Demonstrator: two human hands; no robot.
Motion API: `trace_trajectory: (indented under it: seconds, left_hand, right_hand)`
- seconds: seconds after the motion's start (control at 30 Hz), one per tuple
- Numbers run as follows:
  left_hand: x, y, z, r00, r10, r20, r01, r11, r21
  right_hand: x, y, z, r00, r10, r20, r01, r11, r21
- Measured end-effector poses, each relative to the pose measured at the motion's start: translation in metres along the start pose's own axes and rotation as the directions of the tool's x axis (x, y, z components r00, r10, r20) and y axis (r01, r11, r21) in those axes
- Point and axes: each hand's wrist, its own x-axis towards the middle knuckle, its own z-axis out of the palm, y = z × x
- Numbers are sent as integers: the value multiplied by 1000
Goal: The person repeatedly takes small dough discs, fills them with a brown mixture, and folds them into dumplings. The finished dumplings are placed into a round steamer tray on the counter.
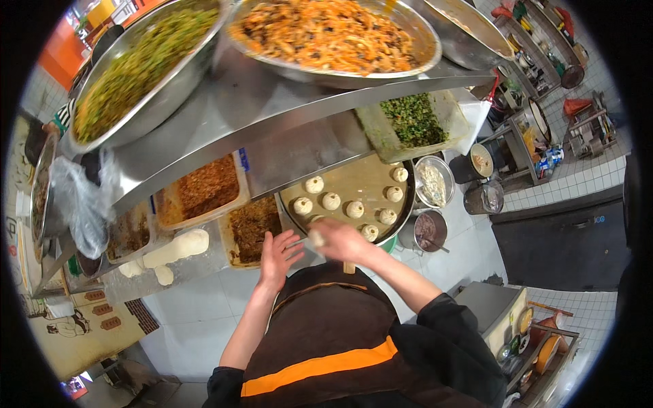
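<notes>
My right hand (pixel 341 240) is at the near edge of a large round pan (pixel 365 176), blurred, its fingers around a filled dough bun (pixel 317 238). Several pleated buns stand apart in the pan, among them one bun (pixel 355 209) near the middle. My left hand (pixel 279 257) is raised with spread fingers and holds nothing; it is beside a tub of dark brown filling (pixel 253 229). Further left a long piece of dough (pixel 178 248) lies on the steel worktop (pixel 153 283), with smaller dough pieces around it.
Above the worktop, a steel shelf (pixel 285 109) bears large bowls of green filling (pixel 148 71) and orange shredded filling (pixel 331 35). A tub of chopped greens (pixel 413 120) overhangs the pan's far side. A steel bowl (pixel 434 181) and a pot (pixel 424 231) stand right of the pan.
</notes>
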Motion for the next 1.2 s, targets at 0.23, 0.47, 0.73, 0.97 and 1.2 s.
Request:
trace_trajectory:
  seconds: [0.23, 0.47, 0.73, 0.97, 1.2]
  left_hand:
    - [0, -24, -19, 989, -82, -120, 80, 997, -21]
    - [-20, -35, -30, 962, -96, -257, 72, 993, -98]
    - [-43, -36, -102, 896, -144, -420, 65, 978, -197]
    - [-43, -36, -306, 751, 45, -658, -221, 957, -186]
    - [-41, 35, -497, 421, 28, -906, -447, 876, -181]
  right_hand:
    - [-21, 198, -41, 952, 225, -210, -264, 947, -185]
    - [0, 249, -35, 967, 248, -61, -256, 931, -261]
    - [9, 248, -11, 967, -11, -253, -110, 883, -457]
    - [47, 53, 45, 989, 62, 134, -51, 995, -85]
    - [53, -2, 134, 971, 27, 239, 80, 901, -426]
